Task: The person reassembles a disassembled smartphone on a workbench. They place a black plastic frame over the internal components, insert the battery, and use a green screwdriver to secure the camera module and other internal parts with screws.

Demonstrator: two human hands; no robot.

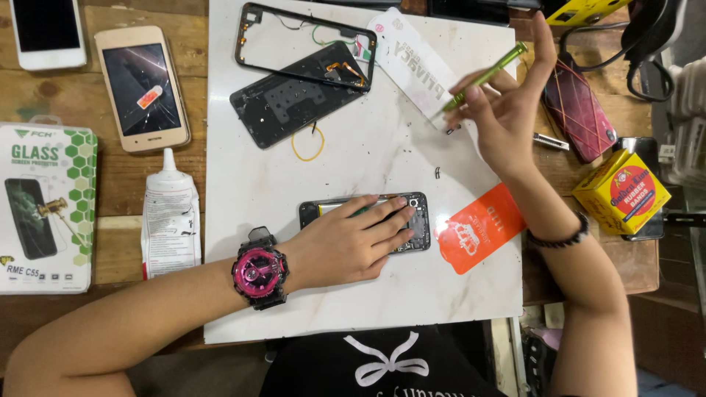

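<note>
My left hand (351, 242), with a pink and black watch (259, 274) on its wrist, lies flat on an opened black phone (421, 220) on the white marble board (243, 184), fingers spread over its inside. My right hand (507, 110) is raised over the board's right side and grips a green screwdriver (489, 73), tip pointing down-left near a white packet (415, 66). A black phone back cover (290, 99) and a thin black frame (254, 40) lie at the top of the board, with a yellow rubber band (309, 147) just below them.
On the wooden table to the left lie a gold phone (143, 88) with a cracked screen, a white phone (45, 31), a glue tube (170, 217) and a screen-protector box (45, 209). An orange card (478, 228), a red-cased phone (581, 110) and a yellow box (621, 192) sit right.
</note>
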